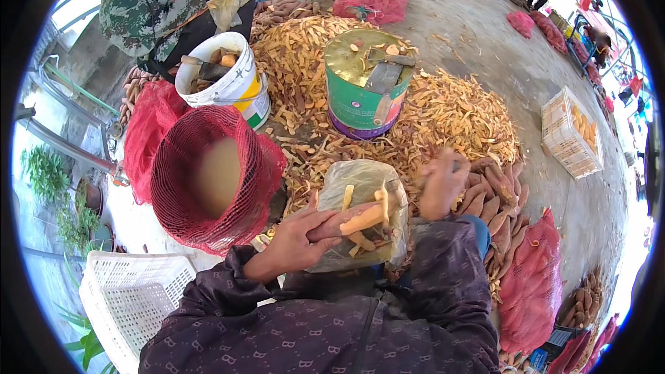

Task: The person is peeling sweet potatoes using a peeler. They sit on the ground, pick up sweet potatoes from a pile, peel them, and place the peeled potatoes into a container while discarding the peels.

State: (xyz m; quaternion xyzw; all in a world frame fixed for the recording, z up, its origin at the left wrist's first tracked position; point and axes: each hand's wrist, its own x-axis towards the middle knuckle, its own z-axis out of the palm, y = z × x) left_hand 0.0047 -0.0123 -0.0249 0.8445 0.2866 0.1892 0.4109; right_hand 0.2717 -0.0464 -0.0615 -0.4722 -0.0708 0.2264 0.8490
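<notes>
My left hand (296,239) grips one end of a sweet potato (332,226). Its far part is stripped to pale yellow flesh, and a strip of peel (383,202) hangs off the tip. Below it, a plastic sheet (332,187) covers my lap and carries several loose peelings. To the right, my right hand (444,184) is raised and curled, apart from the sweet potato. Motion blurs it; a small dark tool (456,165) shows in its fingers, its kind unclear. Beyond my hands, a cleaver (384,78) and a smaller peeler-like tool lie on an upturned green bucket (343,93).
Peelings (467,114) are heaped around the bucket. At left stand a net-lined tub (166,166) of cloudy water, a white bucket (213,91) and a white plastic crate (114,317). Unpeeled sweet potatoes (501,187) and a red mesh sack (535,285) lie right. A co-worker (140,15) sits opposite.
</notes>
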